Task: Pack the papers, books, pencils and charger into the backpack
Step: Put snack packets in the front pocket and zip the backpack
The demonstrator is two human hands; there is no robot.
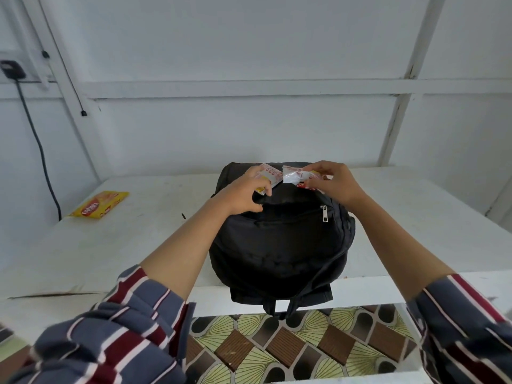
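— Where's the backpack?
— I see it lying on the white table, directly beneath both hands.
— Grips?
— Left hand pinches a red-and-white packet, right hand a second packet, over its far end.

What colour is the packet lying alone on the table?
The packet is yellow with a red logo; head view.
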